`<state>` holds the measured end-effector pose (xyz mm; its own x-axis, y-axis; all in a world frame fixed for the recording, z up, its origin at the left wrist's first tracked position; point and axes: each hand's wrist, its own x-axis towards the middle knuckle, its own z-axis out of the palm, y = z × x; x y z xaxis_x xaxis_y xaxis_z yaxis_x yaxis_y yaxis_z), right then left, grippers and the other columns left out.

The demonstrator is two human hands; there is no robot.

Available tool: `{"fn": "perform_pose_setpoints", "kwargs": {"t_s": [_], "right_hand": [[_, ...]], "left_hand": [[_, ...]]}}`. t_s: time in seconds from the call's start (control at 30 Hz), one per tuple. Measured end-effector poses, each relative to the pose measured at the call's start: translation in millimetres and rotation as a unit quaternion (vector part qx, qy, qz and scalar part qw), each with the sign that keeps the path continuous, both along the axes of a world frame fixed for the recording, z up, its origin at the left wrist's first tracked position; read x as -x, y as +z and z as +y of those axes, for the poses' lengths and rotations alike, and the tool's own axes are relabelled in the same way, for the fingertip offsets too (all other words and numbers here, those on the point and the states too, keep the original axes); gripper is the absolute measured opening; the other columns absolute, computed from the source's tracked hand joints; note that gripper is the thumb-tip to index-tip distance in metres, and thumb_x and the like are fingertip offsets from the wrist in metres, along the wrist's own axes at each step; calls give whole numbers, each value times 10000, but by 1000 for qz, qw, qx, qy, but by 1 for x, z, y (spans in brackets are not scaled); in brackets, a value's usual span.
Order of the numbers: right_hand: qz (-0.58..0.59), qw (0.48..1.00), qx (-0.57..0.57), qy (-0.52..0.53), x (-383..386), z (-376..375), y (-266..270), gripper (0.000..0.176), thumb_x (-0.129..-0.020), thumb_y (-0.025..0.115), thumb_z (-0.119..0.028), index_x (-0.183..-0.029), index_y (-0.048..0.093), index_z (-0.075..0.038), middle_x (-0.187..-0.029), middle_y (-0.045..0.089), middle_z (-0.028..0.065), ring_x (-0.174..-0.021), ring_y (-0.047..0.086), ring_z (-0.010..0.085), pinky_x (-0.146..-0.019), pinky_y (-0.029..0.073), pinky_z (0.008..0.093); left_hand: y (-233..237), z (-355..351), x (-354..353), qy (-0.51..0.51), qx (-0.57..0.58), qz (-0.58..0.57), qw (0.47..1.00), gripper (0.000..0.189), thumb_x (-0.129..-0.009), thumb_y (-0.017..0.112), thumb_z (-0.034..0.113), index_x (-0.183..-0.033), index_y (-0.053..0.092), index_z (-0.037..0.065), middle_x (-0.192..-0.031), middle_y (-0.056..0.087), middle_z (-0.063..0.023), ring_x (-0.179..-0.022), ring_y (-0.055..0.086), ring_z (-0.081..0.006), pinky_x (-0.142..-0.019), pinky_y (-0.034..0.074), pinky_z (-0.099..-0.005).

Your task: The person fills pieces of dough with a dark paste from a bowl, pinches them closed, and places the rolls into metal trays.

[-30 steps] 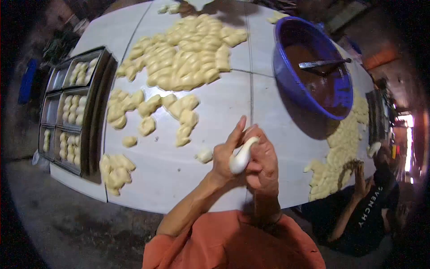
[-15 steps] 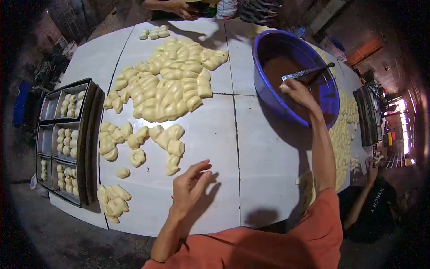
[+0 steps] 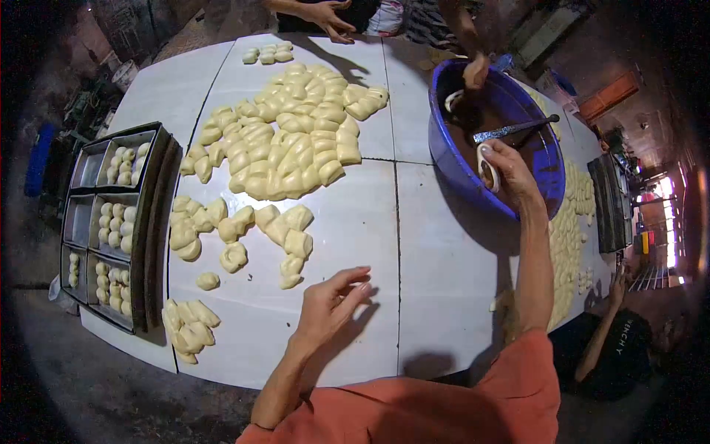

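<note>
My right hand (image 3: pixel 510 174) is over the near side of a blue tub (image 3: pixel 457 169) that contains a dark brown filling (image 3: pixel 497 117). It pinches a pale piece of dough (image 3: pixel 483 157) with brown filling showing on it. Near the fingers, a spatula (image 3: pixel 514 129) with a speckled blade and dark handle lies across the inside of the tub. My left hand (image 3: pixel 333 303) is just over the white table, holding nothing, its fingers apart. Beyond it is a small cluster of dough pieces (image 3: pixel 285 226).
A big spread of dough pieces (image 3: pixel 296 140) covers the table's far left. Black pans (image 3: pixel 140 296) with dough balls stand at the left edge. Another person's hand (image 3: pixel 475 72) reaches over the tub's far rim; a second hand (image 3: pixel 333 16) is at the far edge. More dough (image 3: pixel 569 237) lies right.
My right hand has lifted slightly toward me, and a piece of dough with filling now shows in it. Another person's hand has come in over the far side of the tub.
</note>
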<state>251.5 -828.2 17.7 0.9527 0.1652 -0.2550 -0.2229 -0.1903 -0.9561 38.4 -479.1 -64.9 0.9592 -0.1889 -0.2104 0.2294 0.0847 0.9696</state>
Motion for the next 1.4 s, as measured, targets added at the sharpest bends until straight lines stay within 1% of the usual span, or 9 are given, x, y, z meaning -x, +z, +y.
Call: {"fn": "perform_pose_setpoints", "kwargs": {"t_s": [0.13, 0.4, 0.57, 0.7, 0.97, 1.07, 1.23, 1.33, 1.4], "right_hand": [[-68, 988, -120, -74, 35, 46, 15, 179, -998, 625, -239, -1048, 587, -70, -776, 613, 7, -592, 594, 90, -486, 465, 233], [69, 944, -320, -27, 123, 180, -35, 203, -1003, 628, -233, -1099, 554, -71, -898, 655, 34, -742, 657, 107, -617, 544, 230], [101, 962, -254, 24, 149, 194, -67, 311, -931, 697, -162, -1198, 559, -84, -1147, 649, 91, -1000, 655, 166, -863, 563, 327], [-189, 976, -23, 103, 175, 224, -75, 560, -795, 799, -16, -1302, 564, -45, -1401, 499, 132, -1174, 607, 252, -963, 541, 366], [-252, 967, 37, -22, 184, 244, -93, 178, -919, 734, -111, -1053, 705, 3, -961, 662, 86, -852, 629, 166, -736, 516, 275], [-18, 986, -160, -43, 190, 250, -74, 154, -944, 722, -144, -1014, 709, -7, -929, 674, 51, -820, 617, 120, -725, 505, 259], [86, 981, -172, -36, 195, 248, -71, 272, -987, 666, -275, -1026, 697, -8, -756, 667, 41, -557, 590, 96, -448, 449, 246], [87, 984, -157, -12, 195, 250, -68, 278, -989, 661, -281, -1028, 697, -7, -742, 663, 51, -531, 576, 93, -411, 427, 252], [75, 986, -151, 7, 197, 247, -73, 300, -994, 654, -280, -1038, 688, 14, -778, 672, 66, -552, 589, 108, -433, 448, 255]], "left_hand": [[36, -15, -26, -30, 73, 86, 993, 346, -987, 630, 139, -1287, 611, -33, -1251, 661, -153, -1084, 670, -230, -916, 547, -360], [18, -35, -24, 80, 367, 112, 920, 361, -1071, 525, 301, -1265, 649, 24, -1084, 711, -57, -975, 660, -126, -864, 516, -267], [-6, 11, -2, 182, 325, 142, 917, 292, -1033, 601, 233, -1139, 686, -25, -969, 713, -51, -825, 654, -113, -736, 533, -252], [1, 20, 4, 258, 272, 125, 919, 305, -1002, 655, 212, -1159, 694, -47, -923, 717, -60, -767, 650, -97, -610, 521, -216], [1, 17, 7, 253, 147, 52, 955, 338, -975, 693, 177, -1260, 675, -6, -871, 648, 12, -676, 525, -23, -526, 379, -187], [-5, 24, 4, 222, 251, 109, 936, 362, -964, 711, 213, -1244, 684, -15, -851, 681, 3, -710, 568, -44, -581, 436, -188], [-13, 45, -4, 180, 241, 123, 946, 303, -943, 707, 160, -1130, 672, -77, -943, 684, -118, -739, 680, -192, -591, 581, -319], [-14, 45, 1, 178, 241, 128, 945, 311, -943, 709, 172, -1114, 674, -85, -923, 683, -122, -727, 677, -191, -582, 579, -324], [-11, 44, 5, 173, 200, 126, 956, 306, -970, 698, 249, -1111, 735, -20, -880, 706, -16, -691, 598, -51, -574, 480, -200]]}}
